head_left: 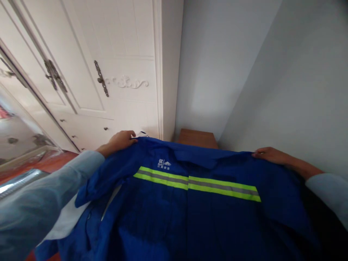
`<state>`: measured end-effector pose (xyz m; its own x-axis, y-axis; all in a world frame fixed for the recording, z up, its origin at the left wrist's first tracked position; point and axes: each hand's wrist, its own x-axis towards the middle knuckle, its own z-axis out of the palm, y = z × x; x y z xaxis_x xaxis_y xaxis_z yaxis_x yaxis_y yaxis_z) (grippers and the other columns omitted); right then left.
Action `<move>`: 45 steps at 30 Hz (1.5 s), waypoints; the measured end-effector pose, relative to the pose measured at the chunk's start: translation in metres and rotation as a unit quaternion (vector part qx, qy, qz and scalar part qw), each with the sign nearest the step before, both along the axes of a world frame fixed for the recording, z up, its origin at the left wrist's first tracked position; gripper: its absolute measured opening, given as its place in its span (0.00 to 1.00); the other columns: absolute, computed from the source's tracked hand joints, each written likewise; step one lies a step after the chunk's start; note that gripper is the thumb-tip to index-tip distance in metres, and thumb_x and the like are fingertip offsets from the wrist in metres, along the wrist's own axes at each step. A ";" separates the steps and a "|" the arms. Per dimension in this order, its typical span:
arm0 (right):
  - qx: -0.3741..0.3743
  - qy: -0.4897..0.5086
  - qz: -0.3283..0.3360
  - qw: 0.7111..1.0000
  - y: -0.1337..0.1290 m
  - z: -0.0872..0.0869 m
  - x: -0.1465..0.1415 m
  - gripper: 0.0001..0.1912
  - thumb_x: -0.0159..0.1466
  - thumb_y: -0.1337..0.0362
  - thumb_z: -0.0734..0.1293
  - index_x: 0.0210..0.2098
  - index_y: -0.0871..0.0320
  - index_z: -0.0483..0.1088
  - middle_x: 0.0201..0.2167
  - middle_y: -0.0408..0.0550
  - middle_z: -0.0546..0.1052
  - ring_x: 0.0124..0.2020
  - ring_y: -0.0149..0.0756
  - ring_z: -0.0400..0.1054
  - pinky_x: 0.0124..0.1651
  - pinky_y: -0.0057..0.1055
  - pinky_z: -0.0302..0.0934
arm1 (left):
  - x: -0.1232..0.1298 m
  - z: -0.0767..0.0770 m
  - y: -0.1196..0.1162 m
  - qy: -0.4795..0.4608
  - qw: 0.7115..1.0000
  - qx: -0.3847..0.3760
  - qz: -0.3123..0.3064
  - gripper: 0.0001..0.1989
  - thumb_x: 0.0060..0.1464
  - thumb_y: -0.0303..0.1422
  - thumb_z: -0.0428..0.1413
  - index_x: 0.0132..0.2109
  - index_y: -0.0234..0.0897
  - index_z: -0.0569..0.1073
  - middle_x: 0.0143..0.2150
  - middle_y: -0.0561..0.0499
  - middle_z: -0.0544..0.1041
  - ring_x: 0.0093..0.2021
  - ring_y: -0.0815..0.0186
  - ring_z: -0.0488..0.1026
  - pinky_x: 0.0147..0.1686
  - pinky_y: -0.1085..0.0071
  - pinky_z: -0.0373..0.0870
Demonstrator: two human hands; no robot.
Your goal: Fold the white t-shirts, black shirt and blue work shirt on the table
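L hand point(119, 141) & R hand point(268, 154) pinch soft, wrinkly blue jacket point(202, 214) w/ flat, straight yellow-gray stripe point(163, 177) btwn them.

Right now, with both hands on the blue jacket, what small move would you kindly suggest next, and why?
I would perhaps draw the hands gently apart: the left hand and right hand grip the blue jacket near its shoulders, but its cloth is creased between them.

A white wardrobe point(133, 40) with dark handles point(101, 79) and a raised scroll ornament point(126, 83) stands on the left above a reddish floor point(66, 158), while a piece of brown wooden furniture point(197, 137) sits low by the pale far wall point(217, 50), which meets a grey wall point(304, 90) on the right.
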<state>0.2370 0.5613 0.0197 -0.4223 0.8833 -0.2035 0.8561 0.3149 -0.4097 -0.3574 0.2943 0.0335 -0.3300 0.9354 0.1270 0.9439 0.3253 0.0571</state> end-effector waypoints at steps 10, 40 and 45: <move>0.130 -0.043 0.352 0.926 -0.050 -0.036 -0.131 0.43 0.55 0.70 0.64 0.70 0.61 0.56 0.70 0.56 0.56 0.70 0.47 0.53 0.73 0.44 0.49 | 0.138 -0.061 0.044 0.074 0.969 0.003 -0.236 0.28 0.59 0.37 0.56 0.64 0.34 0.63 0.62 0.37 0.68 0.61 0.50 0.68 0.59 0.56 0.65; 0.104 -0.007 0.186 0.977 -0.034 -0.085 -0.221 0.41 0.65 0.60 0.62 0.73 0.67 0.45 0.72 0.60 0.48 0.74 0.46 0.43 0.75 0.44 0.41 | 0.155 -0.118 0.044 -0.014 0.968 0.023 -0.248 0.31 0.69 0.48 0.40 0.69 0.35 0.62 0.73 0.41 0.55 0.72 0.54 0.53 0.68 0.52 0.53; 0.114 -0.067 0.214 0.968 -0.028 -0.070 -0.230 0.41 0.58 0.74 0.62 0.71 0.62 0.53 0.68 0.57 0.60 0.69 0.48 0.56 0.70 0.44 0.52 | 0.155 -0.120 0.046 -0.027 0.967 0.025 -0.252 0.30 0.69 0.47 0.42 0.69 0.36 0.62 0.73 0.42 0.56 0.72 0.54 0.54 0.68 0.50 0.52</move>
